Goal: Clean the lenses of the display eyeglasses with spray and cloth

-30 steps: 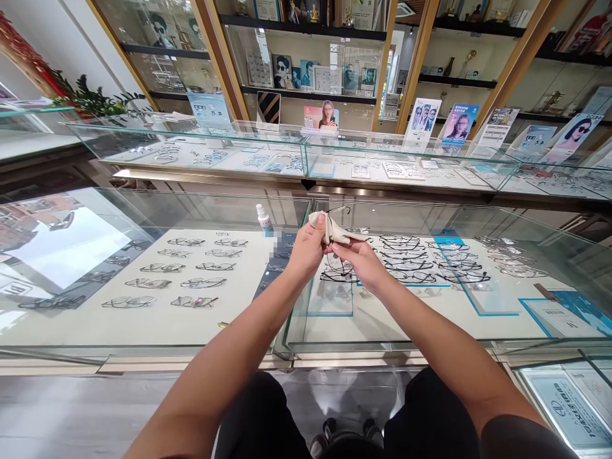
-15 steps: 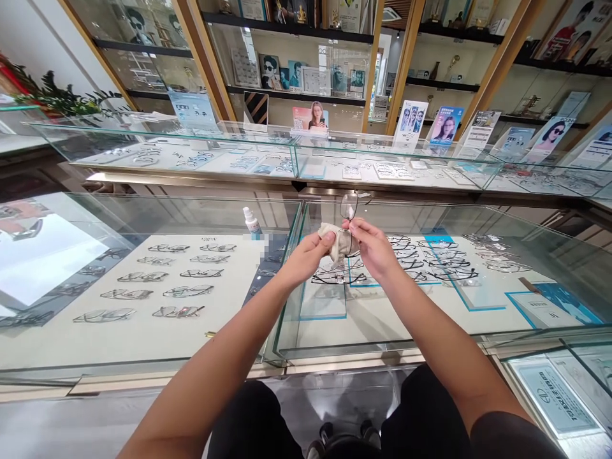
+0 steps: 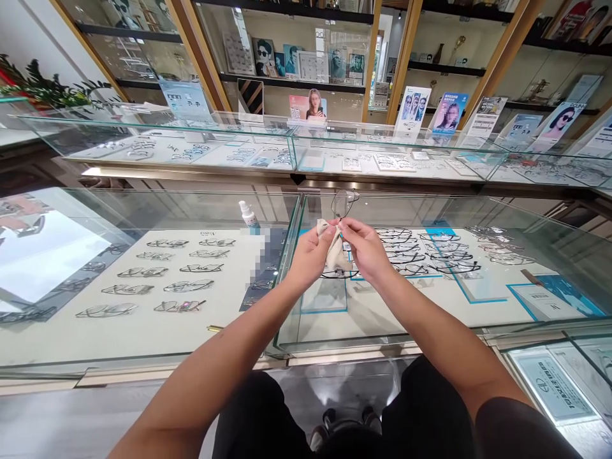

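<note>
Above the glass case, my left hand is closed on a beige cloth, which hangs down between my two hands. My right hand pinches a pair of thin dark-framed glasses near the cloth. One lens of the glasses sticks up above my fingertips; the rest is hidden by the cloth and fingers. The fingertips of both hands are nearly touching.
A white spray bottle stands on the counter left of my hands. Rows of glasses lie in the glass display case. Beyond runs a second glass case with upright cards, before shelves.
Both hands have drawn closer together and slightly left. The cloth now hangs lower and narrower, and the raised lens has shifted left and turned. The view has tilted down slightly.
</note>
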`<state>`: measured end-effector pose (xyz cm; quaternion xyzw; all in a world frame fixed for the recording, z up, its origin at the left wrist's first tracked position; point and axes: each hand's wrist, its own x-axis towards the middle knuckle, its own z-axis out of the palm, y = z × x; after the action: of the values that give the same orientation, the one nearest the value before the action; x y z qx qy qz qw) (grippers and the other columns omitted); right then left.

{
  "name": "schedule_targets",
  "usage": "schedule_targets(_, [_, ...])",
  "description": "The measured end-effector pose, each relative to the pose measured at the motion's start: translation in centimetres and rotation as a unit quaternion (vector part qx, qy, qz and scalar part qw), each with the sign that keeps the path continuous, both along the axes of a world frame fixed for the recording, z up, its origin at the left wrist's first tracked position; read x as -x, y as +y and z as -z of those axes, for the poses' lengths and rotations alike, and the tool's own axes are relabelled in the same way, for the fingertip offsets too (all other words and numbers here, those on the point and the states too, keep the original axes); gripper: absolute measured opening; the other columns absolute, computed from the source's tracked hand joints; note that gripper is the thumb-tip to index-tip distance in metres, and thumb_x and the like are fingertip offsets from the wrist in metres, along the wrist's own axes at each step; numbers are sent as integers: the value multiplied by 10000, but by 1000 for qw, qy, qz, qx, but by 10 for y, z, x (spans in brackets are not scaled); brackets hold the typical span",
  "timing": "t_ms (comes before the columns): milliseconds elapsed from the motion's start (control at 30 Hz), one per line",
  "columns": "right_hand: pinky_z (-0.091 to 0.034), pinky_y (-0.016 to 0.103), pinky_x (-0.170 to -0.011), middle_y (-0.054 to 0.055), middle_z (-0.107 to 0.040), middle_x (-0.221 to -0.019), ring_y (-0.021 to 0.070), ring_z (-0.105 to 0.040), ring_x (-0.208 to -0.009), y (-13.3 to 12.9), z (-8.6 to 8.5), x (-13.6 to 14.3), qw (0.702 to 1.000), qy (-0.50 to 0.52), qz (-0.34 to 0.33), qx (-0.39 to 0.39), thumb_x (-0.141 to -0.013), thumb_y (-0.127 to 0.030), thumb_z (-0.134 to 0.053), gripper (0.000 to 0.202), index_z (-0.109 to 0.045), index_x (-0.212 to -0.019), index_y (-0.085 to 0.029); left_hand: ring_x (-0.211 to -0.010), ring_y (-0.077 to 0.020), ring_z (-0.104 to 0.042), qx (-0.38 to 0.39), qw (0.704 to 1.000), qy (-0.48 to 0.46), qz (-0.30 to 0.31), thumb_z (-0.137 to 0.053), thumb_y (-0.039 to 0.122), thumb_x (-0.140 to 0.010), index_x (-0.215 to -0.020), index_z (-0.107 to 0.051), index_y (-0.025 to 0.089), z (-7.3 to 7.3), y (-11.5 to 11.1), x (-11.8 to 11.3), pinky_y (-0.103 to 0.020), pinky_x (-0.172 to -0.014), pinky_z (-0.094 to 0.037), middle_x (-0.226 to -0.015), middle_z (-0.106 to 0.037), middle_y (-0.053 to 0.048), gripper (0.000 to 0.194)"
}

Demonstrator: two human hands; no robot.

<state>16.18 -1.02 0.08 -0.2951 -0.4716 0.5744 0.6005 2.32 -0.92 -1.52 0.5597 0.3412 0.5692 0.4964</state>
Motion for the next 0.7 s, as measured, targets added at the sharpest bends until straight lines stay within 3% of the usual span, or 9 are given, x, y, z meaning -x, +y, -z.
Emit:
schedule_targets(100, [-544,310,-914,23,-827,-1012,195,-703,-967,-1,0,1,1000,3,8,-2,-748,-496,-903,256,-860,-853,-267,-710,-153,-589,-17,999,22,-20,-664,767,-909,-1018,-765,148,0,1,3,-264,-651,-477,-785,-698,-33,637])
schedule_targets(200, [-552,308,-799,19,-818,-962,179,-681,-856,0,-1,-3,999,14,10,39,-741,-490,-902,263,-869,-884,-271,-722,-146,-587,-19,998,27,63,-677,725,-930,-1012,-743,162,0,5,9,-249,-661,-486,-762,-667,-20,573])
schedule_targets(300, [-544,302,-771,15,-817,-987,170,-668,-840,-1,-3,-5,999,13,19,45,-770,-486,-879,244,-874,-898,-277,-732,-143,-615,-2,990,32,139,-773,645,-898,-1204,-705,170,0,7,12,-249,-677,-512,-836,-701,-22,569])
schedule_targets(367, [-551,315,-855,19,-825,-1038,185,-684,-919,-4,-4,-2,999,3,29,14,-801,-473,-860,218,-878,-906,-283,-688,-139,-611,-1,993,35,112,-793,643,-878,-1252,-694,165,-1,6,11,-247,-639,-498,-837,-706,-21,615])
schedule_targets(533, [-546,368,-974,25,-833,-1031,224,-704,-1018,-6,-3,2,999,-3,21,-37,-797,-464,-877,181,-867,-842,-289,-696,-143,-592,-42,998,47,-22,-704,746,-896,-1115,-763,146,-3,4,7,-264,-662,-482,-819,-712,-36,641])
schedule_targets(600, [-551,370,-965,22,-833,-1017,223,-703,-1014,-4,-3,0,999,-9,19,-44,-786,-453,-888,174,-864,-839,-289,-735,-150,-594,-52,997,48,-16,-654,763,-923,-1087,-768,152,-2,6,9,-270,-696,-488,-836,-715,-41,643])
schedule_targets(700, [-556,358,-948,24,-839,-1019,213,-700,-1001,0,-5,-6,998,-28,25,-42,-802,-447,-878,182,-874,-884,-285,-718,-135,-553,-53,996,50,50,-611,712,-983,-1067,-752,167,1,10,15,-254,-679,-471,-797,-663,-21,568])
